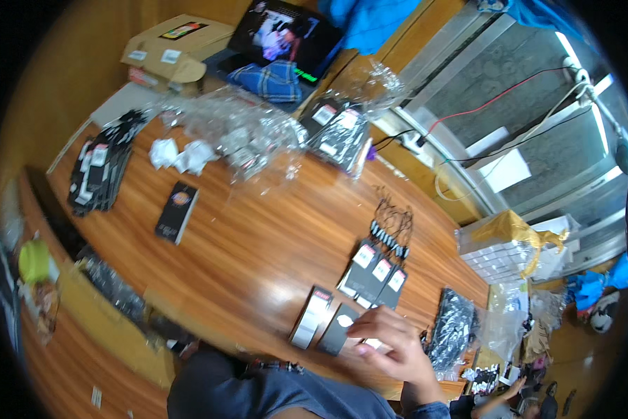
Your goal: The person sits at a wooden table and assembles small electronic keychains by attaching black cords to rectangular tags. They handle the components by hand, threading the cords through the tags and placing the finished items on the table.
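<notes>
A blue-clad knee or lap [258, 391] fills the lower edge, closest to the lens, and just past it the right hand [391, 342] rests on the wooden worktop [258, 237]. Its fingers [370, 325] lie loosely curled and spread over a dark hang tag [340, 329], touching it rather than gripping; whether anything is pinched beneath them I cannot tell. The left hand is out of sight.

The tag is a flat black rectangle with a pale oval mark, lying near the worktop's front edge. Just beside it lies a second tag with a white end [312, 318]. Beyond stand three more black tags with white labels [378, 276], fanned side by side, and behind them a bundle of black string loops [392, 227]. A clear bag of black pieces [454, 328] sits right of the hand.

Farther out: a lone black tag with an orange emblem [178, 211], a long stack of tags [101, 171] at the left, crumpled clear plastic bags [244, 133] (some holding labelled black tags), and a cardboard box [174, 52].
</notes>
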Demonstrator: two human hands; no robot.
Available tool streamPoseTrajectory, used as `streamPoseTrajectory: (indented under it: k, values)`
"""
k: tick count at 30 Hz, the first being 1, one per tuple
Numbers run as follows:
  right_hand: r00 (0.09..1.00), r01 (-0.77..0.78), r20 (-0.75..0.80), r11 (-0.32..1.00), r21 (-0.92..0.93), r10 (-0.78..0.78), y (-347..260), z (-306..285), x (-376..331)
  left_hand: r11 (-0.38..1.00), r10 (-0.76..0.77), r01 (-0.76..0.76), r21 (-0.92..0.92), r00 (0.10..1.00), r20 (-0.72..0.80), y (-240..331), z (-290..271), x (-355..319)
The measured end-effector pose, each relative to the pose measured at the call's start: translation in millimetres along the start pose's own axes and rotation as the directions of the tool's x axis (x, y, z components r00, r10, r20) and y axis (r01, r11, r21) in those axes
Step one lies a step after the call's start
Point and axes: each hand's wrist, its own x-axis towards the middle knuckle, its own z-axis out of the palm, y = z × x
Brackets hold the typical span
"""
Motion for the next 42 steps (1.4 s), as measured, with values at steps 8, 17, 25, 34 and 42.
streamPoseTrajectory:
  k: [8, 17, 25, 34, 42]
  values:
    - [0.946, 0.12, 0.3, 0.729, -0.674, 0.121, 57.4, 56.4, 95.0, 0.998, -0.061, 0.061, 0.001, 0.997, 0.047, -3.9, 16.9, 27.5]
    - [0.837, 0.121, 0.475, 0.754, -0.645, 0.272, 86.1, 76.0, 112.0, 0.996, -0.077, 0.08, -0.04, 0.994, 0.073, -8.4, 9.8, 23.5]
    - [0.781, 0.136, 0.527, 0.733, -0.667, 0.336, 77.2, 81.7, 123.5, 0.995, -0.061, 0.07, -0.067, 0.99, 0.127, -13.8, 14.0, 25.5]
    - [0.698, 0.069, 0.569, 0.75, -0.658, 0.435, 64.3, 84.8, 144.6, 0.989, -0.061, 0.08, -0.122, 0.986, 0.153, -20.0, 18.7, 27.7]
    - [0.682, -0.043, 0.545, 0.77, -0.636, 0.488, 61.1, 89.9, 143.8, 0.986, -0.071, 0.097, -0.134, 0.98, 0.186, -26.0, 22.4, 18.4]
